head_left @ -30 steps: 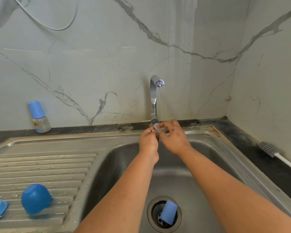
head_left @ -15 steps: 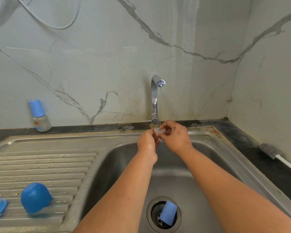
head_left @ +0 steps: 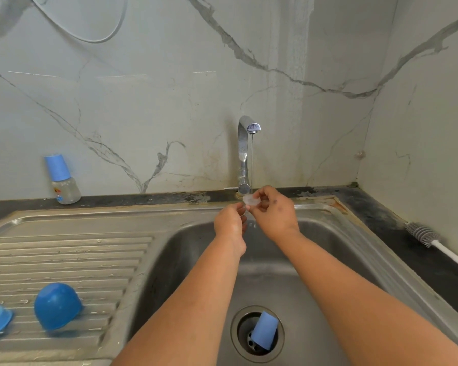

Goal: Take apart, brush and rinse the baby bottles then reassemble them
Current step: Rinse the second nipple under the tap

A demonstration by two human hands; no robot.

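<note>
Both hands, left hand and right hand, still pinch the small clear silicone teat, turned slightly under the thin tap stream; rinsing continues.

Head camera looks down, seemingly close, over sink.

A chrome tap stands just beyond the hands, a thin stream of water running from its spout. Behind it rises a pale marble-veined wall with a grey cable looping across the top left. A dark tabletop edges the steel sink, rust-stained at the right corner.
</note>
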